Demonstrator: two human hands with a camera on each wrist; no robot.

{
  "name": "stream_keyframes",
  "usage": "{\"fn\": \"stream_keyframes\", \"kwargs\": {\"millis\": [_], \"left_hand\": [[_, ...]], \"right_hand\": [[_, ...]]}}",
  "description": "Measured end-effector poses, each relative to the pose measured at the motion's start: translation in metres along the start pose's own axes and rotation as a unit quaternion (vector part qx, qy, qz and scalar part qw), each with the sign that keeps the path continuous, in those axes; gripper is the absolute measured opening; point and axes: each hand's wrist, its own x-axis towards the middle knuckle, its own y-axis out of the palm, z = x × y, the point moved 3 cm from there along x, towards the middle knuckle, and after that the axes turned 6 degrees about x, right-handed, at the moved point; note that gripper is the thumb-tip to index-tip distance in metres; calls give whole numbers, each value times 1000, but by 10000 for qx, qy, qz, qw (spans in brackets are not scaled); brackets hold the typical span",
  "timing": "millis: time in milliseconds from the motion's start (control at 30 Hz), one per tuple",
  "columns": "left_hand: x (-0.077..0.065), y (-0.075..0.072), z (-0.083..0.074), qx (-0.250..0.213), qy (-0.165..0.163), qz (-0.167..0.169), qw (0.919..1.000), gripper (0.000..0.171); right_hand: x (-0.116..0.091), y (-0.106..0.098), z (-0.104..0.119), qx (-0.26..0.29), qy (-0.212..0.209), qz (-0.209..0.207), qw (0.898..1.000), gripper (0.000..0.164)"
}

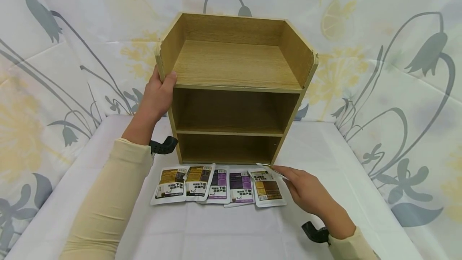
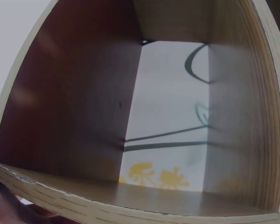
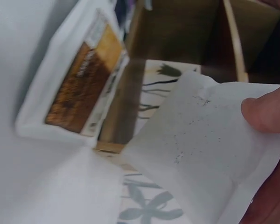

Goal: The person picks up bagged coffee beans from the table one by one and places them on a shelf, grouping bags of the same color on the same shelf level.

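A small wooden shelf unit [image 1: 234,65] stands upright, with an open top tray and two compartments below. My left hand [image 1: 159,97] grips its left side panel near the top, thumb on the inside front edge. In my right hand [image 1: 312,191] is a flat white packet [image 3: 200,144], pinched between thumb and fingers, its plain printed-dot side facing the right wrist camera. Just left of that hand, a packet with a brown and gold label [image 1: 268,189] lies at the right end of a row. Beside it are purple-labelled packets [image 1: 241,187] and gold-labelled packets [image 1: 170,182].
The row of packets lies on a white cloth [image 1: 231,232] directly before the shelf's lower front edge. Floral fabric [image 1: 361,51] hangs behind and at both sides. Each wrist carries a black camera mount [image 1: 164,145].
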Motion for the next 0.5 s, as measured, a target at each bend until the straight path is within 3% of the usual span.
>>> {"fn": "stream_keyframes", "kwargs": {"millis": [333, 500], "left_hand": [[-1, 0, -1, 18, -57, -88, 9999, 58], [0, 1, -1, 4, -2, -108, 9999, 57]], "right_hand": [[9, -26, 14, -52, -135, -99, 9998, 45], [12, -40, 23, -57, -479, -431, 9979, 44]]}}
